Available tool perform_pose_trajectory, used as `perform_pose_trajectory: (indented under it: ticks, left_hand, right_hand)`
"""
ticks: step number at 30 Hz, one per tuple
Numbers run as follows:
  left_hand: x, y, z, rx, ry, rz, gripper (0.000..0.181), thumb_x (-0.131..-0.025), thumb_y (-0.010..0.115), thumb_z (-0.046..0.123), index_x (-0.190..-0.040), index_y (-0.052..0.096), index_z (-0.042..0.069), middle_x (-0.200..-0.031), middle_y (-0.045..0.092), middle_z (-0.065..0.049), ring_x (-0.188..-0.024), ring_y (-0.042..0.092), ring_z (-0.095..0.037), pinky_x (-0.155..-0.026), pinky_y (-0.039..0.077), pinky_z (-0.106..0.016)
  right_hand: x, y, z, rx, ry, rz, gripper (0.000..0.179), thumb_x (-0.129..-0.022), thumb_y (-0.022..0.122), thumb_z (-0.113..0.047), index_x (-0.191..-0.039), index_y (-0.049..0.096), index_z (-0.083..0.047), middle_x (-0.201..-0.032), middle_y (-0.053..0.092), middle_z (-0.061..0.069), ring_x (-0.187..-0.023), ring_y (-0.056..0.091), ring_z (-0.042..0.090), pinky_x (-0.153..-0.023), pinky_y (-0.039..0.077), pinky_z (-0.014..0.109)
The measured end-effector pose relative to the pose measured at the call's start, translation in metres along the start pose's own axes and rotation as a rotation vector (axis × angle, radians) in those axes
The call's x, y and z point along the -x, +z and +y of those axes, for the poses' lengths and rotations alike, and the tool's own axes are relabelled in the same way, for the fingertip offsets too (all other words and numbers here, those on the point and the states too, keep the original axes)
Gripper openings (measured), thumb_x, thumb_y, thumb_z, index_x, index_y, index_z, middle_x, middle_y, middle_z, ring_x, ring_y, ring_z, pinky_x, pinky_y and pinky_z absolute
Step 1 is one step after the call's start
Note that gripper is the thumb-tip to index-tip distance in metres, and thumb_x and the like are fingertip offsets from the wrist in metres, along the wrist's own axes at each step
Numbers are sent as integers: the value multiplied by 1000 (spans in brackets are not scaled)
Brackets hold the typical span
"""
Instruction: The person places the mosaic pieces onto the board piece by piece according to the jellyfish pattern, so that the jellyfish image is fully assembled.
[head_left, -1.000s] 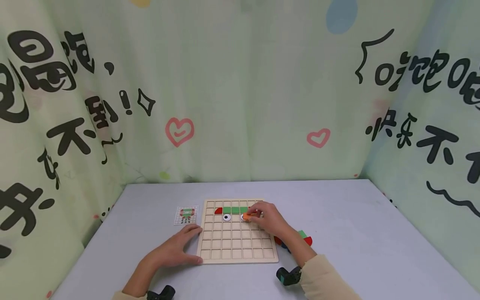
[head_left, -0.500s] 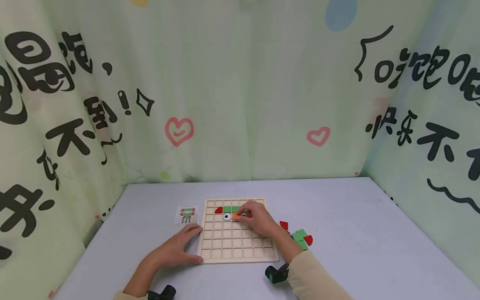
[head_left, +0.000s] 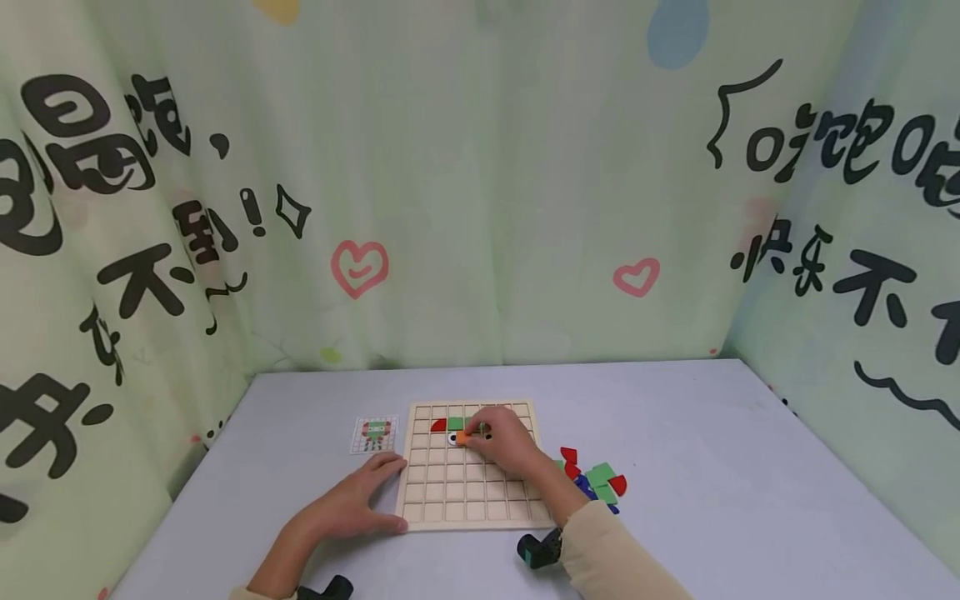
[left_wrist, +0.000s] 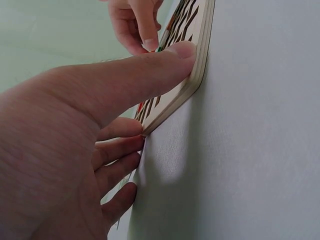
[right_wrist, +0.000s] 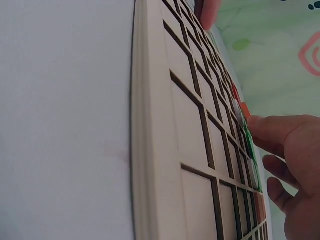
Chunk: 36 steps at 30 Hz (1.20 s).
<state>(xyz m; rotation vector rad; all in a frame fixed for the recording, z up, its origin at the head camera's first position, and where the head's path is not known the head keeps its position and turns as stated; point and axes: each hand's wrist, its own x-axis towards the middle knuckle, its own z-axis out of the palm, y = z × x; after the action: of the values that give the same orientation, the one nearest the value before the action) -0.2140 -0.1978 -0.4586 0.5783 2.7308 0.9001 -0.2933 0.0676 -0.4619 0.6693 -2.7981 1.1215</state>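
Note:
A pale wooden grid board (head_left: 435, 493) lies on the table. My left hand (head_left: 345, 506) spreads along its left side, thumb on the rim near the front corner and fingers touching the edge. Between thumb and finger, my right hand (head_left: 512, 447) pinches a small orange tile (head_left: 461, 437) over the second row. Beside that tile is a white eye tile (head_left: 452, 439), partly covered. A red curved tile (head_left: 438, 426) and green tiles (head_left: 455, 423) fill cells above; the right hand hides part of that row. In the right wrist view, the orange tile (right_wrist: 245, 109) sits at the fingertips.
Left of the board lies a picture card (head_left: 373, 434) with a gridded red and green figure. Loose red, blue and green tiles (head_left: 600, 475) are heaped to the right, near the right forearm. Patterned curtains (head_left: 487, 208) enclose the table (head_left: 712, 467).
The right hand has moved left along the board with the orange tile, from the right eye tile to the left one. More of the loose heap now shows. The left hand stays put.

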Motion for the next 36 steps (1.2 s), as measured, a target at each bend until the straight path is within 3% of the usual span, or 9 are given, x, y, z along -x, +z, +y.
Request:
perform_pose_trajectory:
  ticks: [15,24,30,36]
  left_hand:
    - [-2,1,-2,0,-13,10,88,-74,81,45,-145,43,8,-151,36,-9,-140,36,-34,-111,34,-56]
    - [-1,1,-2,-11,13,4,89,-75,79,46,-145,42,6,-151,36,-10,-139,37,-35,-110,34,-57]
    - [-2,1,-3,-5,7,3,89,-74,80,47,-145,43,8,-151,36,-9,-139,37,-34,-110,34,-56]
    - [-2,2,-3,-13,8,5,89,-74,80,47,-144,43,7,-150,37,-8,-138,38,-32,-109,35,-56]
  right_hand:
    - [-9,11,-5,36,-13,26,6,-85,74,-15,-90,75,-14,-102,71,1,-103,57,21,-92,50,40]
    - [-14,18,-11,54,15,6,9,-85,75,-20,-93,76,-16,-102,72,-2,-100,56,18,-87,51,36]
    - [-17,22,-17,27,40,-20,7,-86,73,-19,-93,75,-17,-104,70,-3,-107,59,19,-95,50,39]
    - [-20,29,-21,61,10,-28,4,-88,71,-16,-87,74,-17,-97,69,-5,-103,58,17,-92,50,36]
